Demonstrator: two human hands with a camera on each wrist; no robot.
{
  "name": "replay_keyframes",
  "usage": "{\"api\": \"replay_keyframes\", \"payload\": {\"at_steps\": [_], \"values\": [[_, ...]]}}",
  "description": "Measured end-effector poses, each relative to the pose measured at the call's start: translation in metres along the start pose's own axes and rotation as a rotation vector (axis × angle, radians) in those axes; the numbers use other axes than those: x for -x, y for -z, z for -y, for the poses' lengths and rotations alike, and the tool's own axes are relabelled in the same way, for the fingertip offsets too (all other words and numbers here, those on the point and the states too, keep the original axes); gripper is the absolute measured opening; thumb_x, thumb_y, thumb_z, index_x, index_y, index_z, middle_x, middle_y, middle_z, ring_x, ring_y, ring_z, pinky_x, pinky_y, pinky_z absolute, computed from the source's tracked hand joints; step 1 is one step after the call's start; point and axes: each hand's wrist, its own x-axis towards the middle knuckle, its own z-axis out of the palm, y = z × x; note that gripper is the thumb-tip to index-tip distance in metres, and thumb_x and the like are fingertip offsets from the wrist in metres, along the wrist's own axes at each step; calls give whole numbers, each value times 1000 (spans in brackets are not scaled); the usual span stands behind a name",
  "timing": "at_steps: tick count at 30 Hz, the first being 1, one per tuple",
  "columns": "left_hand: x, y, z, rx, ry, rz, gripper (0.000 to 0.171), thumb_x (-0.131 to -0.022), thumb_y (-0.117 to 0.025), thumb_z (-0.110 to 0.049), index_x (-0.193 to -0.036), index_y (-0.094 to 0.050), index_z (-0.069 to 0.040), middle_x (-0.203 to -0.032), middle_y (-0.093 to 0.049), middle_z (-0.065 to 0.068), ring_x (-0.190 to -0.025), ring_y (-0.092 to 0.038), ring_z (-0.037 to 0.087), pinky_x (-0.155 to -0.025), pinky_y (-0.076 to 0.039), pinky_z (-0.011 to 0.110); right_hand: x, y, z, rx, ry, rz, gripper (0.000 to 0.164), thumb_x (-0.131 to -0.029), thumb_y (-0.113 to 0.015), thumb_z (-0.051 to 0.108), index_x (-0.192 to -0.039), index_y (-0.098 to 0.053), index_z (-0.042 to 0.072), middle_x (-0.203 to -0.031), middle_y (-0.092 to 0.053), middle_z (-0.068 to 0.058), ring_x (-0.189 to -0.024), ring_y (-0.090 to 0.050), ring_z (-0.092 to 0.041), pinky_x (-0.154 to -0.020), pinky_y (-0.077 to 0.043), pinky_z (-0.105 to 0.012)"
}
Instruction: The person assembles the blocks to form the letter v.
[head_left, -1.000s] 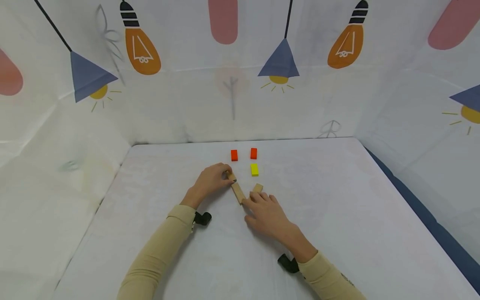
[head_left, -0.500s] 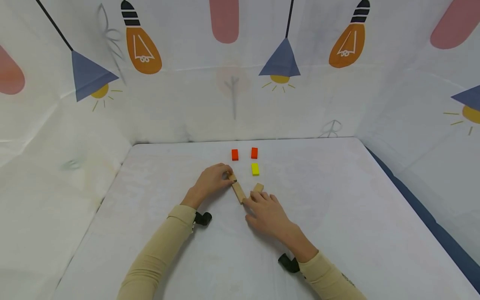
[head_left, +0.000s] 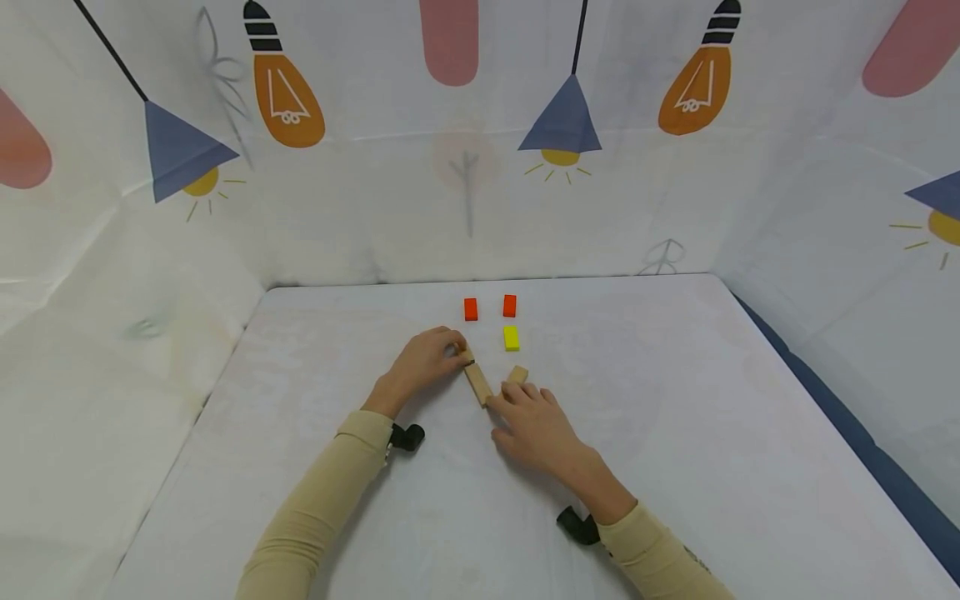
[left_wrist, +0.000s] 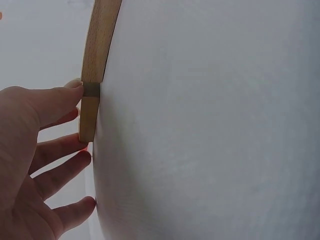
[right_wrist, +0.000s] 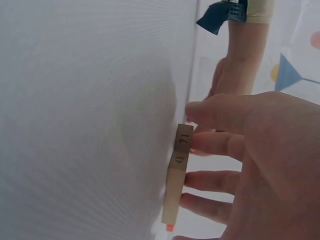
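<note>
Wooden blocks lie in a V on the white table. My left hand (head_left: 426, 360) pinches the upper block (head_left: 468, 353) of the left side between thumb and fingers. In the left wrist view this block (left_wrist: 89, 117) meets the end of a longer-looking block (left_wrist: 101, 40), with the thumb at the joint. My right hand (head_left: 538, 429) rests extended fingertips on the blocks at the foot of the V, partly covering the right-side block (head_left: 517, 374). Its thumb stands apart. The right wrist view shows block ends stamped 71 (right_wrist: 184, 135) and 48 (right_wrist: 178, 160).
Beyond the V are a yellow block (head_left: 512, 338) and two red blocks, one left (head_left: 471, 309) and one right (head_left: 510, 306). The white table (head_left: 660, 400) ends at a printed cloth backdrop (head_left: 375, 200). Black wrist cameras sit on both sleeves.
</note>
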Motion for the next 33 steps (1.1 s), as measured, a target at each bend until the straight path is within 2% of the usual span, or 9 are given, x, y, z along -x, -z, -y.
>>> {"api": "replay_keyframes", "payload": {"at_steps": [9,19,33], "values": [[1,0,-2,17,10,-6,23,-91,-72,-37,-103,-70,-18,-108,-69,0,-103,-63,20,-96,-51,39,0,-2,0,-7,12,-15,40,-93,-67,33,-131,-60,25,-131,-56,-3,-120,-52,-25,-97,-45,-52],[-1,-4,2,22,-14,-29,23,-90,-71,-40,-101,-70,-20,-102,-68,-3,-99,-63,17,-93,-52,37,-1,-2,-1,-21,9,-28,39,-92,-68,31,-129,-62,23,-130,-57,-5,-120,-52,-28,-97,-46,-53],[-1,-4,0,15,-22,-32,17,-91,-72,-33,-101,-70,-19,-103,-68,-2,-100,-64,18,-93,-52,37,-1,-1,-1,-27,6,-20,38,-92,-68,30,-129,-62,23,-129,-57,-4,-119,-52,-27,-97,-45,-53]]}}
